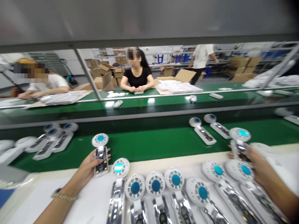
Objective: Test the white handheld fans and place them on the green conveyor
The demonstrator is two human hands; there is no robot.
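My left hand (90, 163) is wrapped round the open-backed handle of a white handheld fan (100, 140) with a round blue centre, its inner parts showing. At the right, my right hand (257, 158) grips another such fan (240, 134) by its handle, its head pointing away from me. Between and below my hands lies a row of similar fans (155, 186) on the white work surface (81, 199), heads away from me and handles running off the lower edge of the view.
A green conveyor belt (149, 140) runs across, with more fans (54, 140) at left and a pair of fans (203, 133) at right. Behind a rail, a co-worker (137, 73) sits at another green belt with stacked white parts (178, 87). A grey panel (149, 21) hangs overhead.
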